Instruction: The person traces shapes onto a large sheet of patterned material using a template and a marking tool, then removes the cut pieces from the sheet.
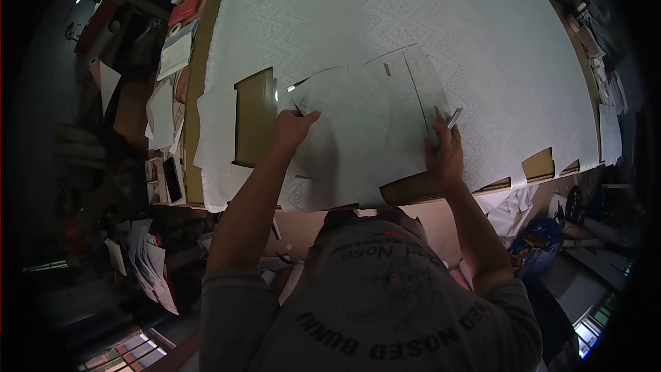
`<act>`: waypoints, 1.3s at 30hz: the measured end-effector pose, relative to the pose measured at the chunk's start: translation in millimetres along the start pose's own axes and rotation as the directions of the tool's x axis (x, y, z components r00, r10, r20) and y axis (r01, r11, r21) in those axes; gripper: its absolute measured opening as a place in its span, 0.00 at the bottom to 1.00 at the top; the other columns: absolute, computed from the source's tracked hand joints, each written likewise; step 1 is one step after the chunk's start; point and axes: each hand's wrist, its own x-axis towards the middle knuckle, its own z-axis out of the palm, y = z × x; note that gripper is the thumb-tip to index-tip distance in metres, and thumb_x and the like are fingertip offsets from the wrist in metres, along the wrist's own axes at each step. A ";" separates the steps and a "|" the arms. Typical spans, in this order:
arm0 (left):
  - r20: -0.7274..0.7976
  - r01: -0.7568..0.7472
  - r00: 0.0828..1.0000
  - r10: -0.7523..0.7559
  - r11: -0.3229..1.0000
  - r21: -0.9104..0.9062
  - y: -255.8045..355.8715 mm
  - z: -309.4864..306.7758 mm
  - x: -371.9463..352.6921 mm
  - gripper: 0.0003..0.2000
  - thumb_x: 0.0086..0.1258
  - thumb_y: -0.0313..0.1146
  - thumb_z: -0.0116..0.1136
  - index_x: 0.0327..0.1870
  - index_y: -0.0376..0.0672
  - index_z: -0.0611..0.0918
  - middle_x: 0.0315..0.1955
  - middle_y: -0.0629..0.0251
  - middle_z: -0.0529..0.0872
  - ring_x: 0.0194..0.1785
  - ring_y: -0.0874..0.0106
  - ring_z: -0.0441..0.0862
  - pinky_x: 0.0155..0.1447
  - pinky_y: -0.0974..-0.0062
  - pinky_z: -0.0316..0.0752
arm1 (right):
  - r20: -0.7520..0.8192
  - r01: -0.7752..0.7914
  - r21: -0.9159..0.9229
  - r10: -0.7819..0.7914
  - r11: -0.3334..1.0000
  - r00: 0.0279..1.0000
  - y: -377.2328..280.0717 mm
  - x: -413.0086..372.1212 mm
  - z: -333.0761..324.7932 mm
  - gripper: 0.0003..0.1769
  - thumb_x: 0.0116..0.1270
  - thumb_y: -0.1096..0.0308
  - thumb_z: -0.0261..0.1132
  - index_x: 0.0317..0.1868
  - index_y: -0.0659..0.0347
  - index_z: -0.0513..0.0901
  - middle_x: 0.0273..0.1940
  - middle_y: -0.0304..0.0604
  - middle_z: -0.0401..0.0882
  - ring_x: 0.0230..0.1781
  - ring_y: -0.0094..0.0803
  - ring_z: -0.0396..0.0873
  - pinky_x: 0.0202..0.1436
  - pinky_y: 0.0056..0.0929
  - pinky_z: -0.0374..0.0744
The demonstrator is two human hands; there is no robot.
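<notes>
A pale pattern sheet [365, 117] with a long slit and small notches lies over white zigzag-textured fabric [296, 27]. My left hand [296, 129] is closed at the sheet's left edge, thumb and fingers pinching it beside a short dark line. On the sheet's right edge, my right hand [446, 155] rests with bent fingers around a slim silver-white tool [455, 118] that points up and away. The tool's exact kind is hard to make out. Left of my left hand, a rectangular cut-out in the fabric bares the brown table [255, 120].
Along the left table edge lie papers [175, 55], a red item [186, 9] and a dark phone-like object [172, 179]. More cut-outs show at the near edge, with scrap fabric [506, 208] hanging there. A blue bundle [537, 242] sits at lower right.
</notes>
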 end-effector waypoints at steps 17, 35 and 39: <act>-0.600 -0.074 0.721 0.345 0.900 0.429 -137.7 -199.1 20.6 0.28 0.71 0.49 0.71 0.59 0.34 0.79 0.51 0.35 0.88 0.54 0.43 0.88 0.59 0.49 0.82 | -0.095 -0.168 -0.170 0.154 0.971 0.984 13.9 -7.0 17.0 0.24 0.73 0.74 0.68 0.67 0.65 0.75 0.63 0.57 0.83 0.63 0.58 0.78 0.67 0.51 0.77; -0.150 -0.873 0.412 0.899 0.437 0.217 -21.6 44.5 10.0 0.33 0.69 0.36 0.73 0.74 0.41 0.73 0.71 0.44 0.72 0.73 0.43 0.70 0.78 0.47 0.65 | -0.028 -0.195 -0.129 0.193 0.972 0.981 8.3 -34.3 -13.9 0.28 0.63 0.72 0.77 0.60 0.61 0.75 0.71 0.58 0.78 0.74 0.59 0.73 0.76 0.48 0.75; -0.092 -0.913 0.353 0.931 0.364 0.182 6.2 85.9 8.8 0.34 0.68 0.37 0.74 0.74 0.42 0.73 0.71 0.43 0.72 0.72 0.43 0.71 0.79 0.46 0.64 | 0.115 -0.134 -0.043 0.139 0.990 0.984 12.7 -23.3 -41.0 0.32 0.58 0.71 0.81 0.60 0.59 0.75 0.71 0.57 0.78 0.74 0.60 0.73 0.75 0.50 0.75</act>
